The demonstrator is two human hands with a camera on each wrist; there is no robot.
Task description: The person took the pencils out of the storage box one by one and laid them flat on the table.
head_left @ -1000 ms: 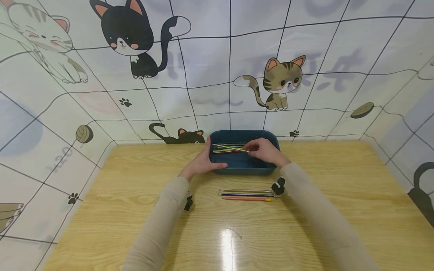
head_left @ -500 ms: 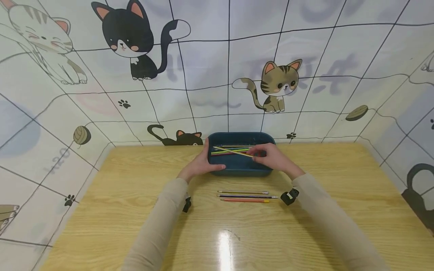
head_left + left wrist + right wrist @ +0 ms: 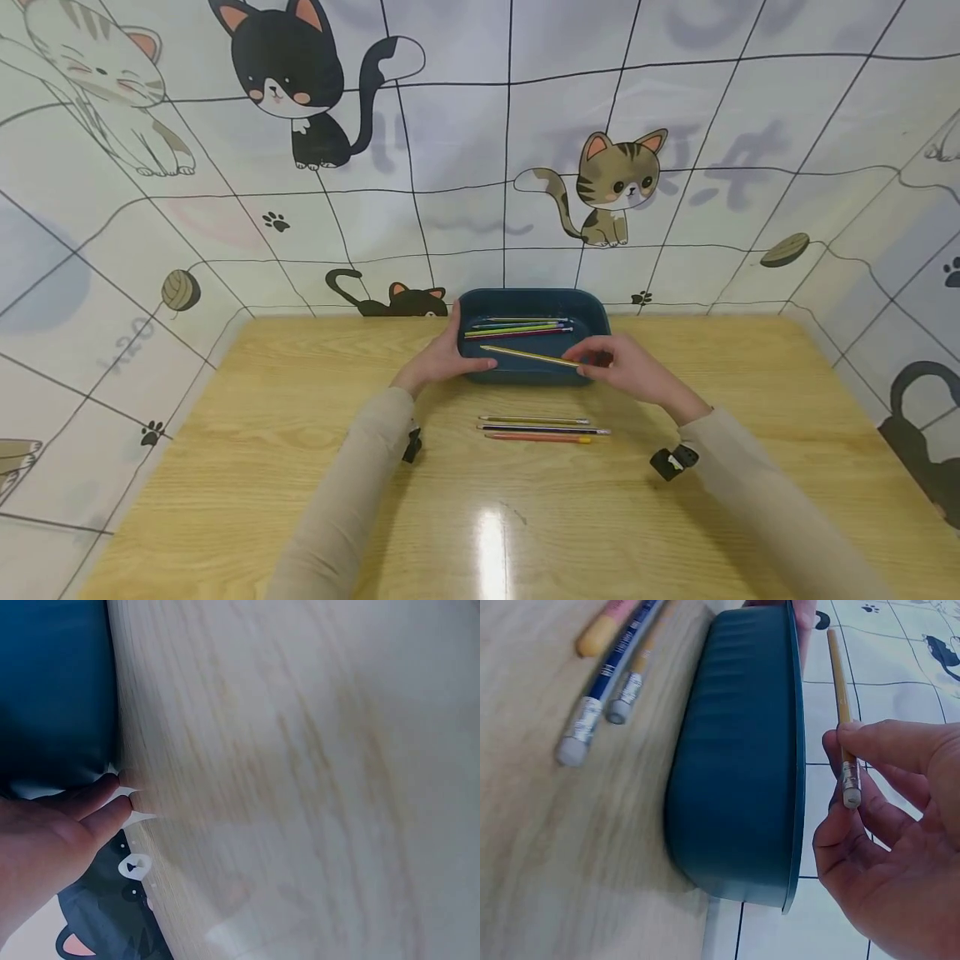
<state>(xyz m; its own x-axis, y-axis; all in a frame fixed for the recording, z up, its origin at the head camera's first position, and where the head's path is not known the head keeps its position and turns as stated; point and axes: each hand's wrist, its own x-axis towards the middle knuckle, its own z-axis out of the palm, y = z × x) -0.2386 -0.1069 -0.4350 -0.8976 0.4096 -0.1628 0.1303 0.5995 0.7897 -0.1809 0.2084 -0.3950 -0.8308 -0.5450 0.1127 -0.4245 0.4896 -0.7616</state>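
My right hand pinches a yellow pencil near its eraser end, between thumb and fingers. The pencil lies slantwise over the near part of a dark teal plastic box, above its rim in the right wrist view. Several coloured pencils lie side by side inside the box. At the box's near left corner my left hand holds on, thumb along the near side and fingers at the left end. Fingertips show beside the box's outer wall in the left wrist view.
Before the box, a yellow pencil, a dark blue pencil and a pink pencil lie in a row on the wooden table. A cat-printed wall covering rises behind the box.
My right hand has drawn the pinched pencil toward me and slightly right, away from the other pencils in the box. My left hand has stayed at the box's left end.
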